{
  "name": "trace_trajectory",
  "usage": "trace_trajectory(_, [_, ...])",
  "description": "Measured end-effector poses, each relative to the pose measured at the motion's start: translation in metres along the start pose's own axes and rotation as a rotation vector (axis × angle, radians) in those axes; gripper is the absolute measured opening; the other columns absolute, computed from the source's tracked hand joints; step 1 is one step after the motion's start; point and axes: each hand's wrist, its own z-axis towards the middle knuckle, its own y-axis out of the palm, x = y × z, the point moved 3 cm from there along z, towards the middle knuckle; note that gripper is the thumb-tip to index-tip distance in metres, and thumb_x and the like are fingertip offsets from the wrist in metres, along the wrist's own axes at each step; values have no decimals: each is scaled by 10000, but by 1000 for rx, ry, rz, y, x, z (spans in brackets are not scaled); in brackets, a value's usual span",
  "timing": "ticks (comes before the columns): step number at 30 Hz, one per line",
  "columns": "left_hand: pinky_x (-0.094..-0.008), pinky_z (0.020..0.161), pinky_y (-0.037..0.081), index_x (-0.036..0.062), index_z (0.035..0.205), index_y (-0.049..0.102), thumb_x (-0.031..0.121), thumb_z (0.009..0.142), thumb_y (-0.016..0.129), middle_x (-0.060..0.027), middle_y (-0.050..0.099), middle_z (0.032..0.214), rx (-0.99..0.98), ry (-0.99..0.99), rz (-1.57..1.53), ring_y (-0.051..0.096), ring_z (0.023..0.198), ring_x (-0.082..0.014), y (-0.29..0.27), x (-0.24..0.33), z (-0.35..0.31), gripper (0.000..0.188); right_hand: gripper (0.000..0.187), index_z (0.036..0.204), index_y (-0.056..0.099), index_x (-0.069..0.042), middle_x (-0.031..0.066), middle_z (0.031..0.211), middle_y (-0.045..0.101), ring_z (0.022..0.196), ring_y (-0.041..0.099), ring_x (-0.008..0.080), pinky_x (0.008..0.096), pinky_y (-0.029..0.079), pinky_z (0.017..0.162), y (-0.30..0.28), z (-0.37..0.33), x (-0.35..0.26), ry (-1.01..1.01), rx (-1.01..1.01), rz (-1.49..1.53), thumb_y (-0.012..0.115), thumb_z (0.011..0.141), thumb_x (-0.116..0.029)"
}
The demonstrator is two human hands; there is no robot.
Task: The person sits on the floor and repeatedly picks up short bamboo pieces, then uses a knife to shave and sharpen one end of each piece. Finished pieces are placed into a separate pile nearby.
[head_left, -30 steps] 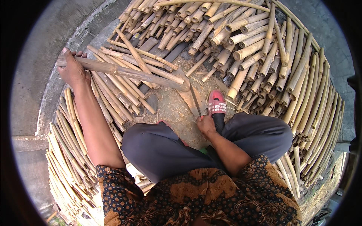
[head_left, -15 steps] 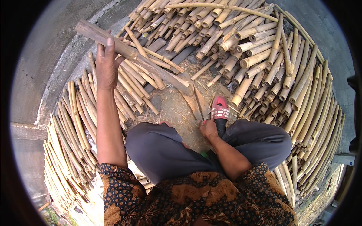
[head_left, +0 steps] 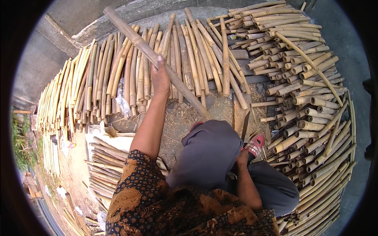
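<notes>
A long bamboo pole slants across the front of me, and my left hand is closed around its middle. Its upper end points far left; the lower end reaches down beside my bent left knee. In my right hand, low between my knees, is a large knife with its dark blade pointing up and away. The fingers of that hand are partly hidden by my leg. The blade stands at the near right edge of a wooden block on the ground, apart from the pole.
Cut bamboo poles lie in a row along the far wall. A high stack of bamboo fills the right side. At the left are a smaller bamboo bundle and a whitish sack. My red shoe is close to the knife.
My view has swung to the left. The pole's lower end has left the block beside the blade and now lies near my left knee. Both hands keep their hold.
</notes>
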Motion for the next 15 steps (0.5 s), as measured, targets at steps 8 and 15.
trace_trajectory(8, [-323, 523, 475, 27, 1024, 535, 408, 984, 650, -65, 567, 768, 684, -85, 380, 548, 597, -163, -391, 81, -81, 400, 371, 853, 639, 33, 238, 837, 693, 817, 684, 405, 467, 514, 707, 38, 46, 62, -237, -96, 214, 702, 828, -332])
trace_trajectory(15, [-433, 902, 522, -96, 1377, 527, 502, 940, 619, -243, 662, 1232, 1090, -886, 757, 654, 1053, -366, -598, 34, -351, 746, 338, 841, 639, 28, 195, 817, 692, 754, 669, 360, 452, 509, 695, 30, 38, 49, -134, -17, 70, 681, 845, -307])
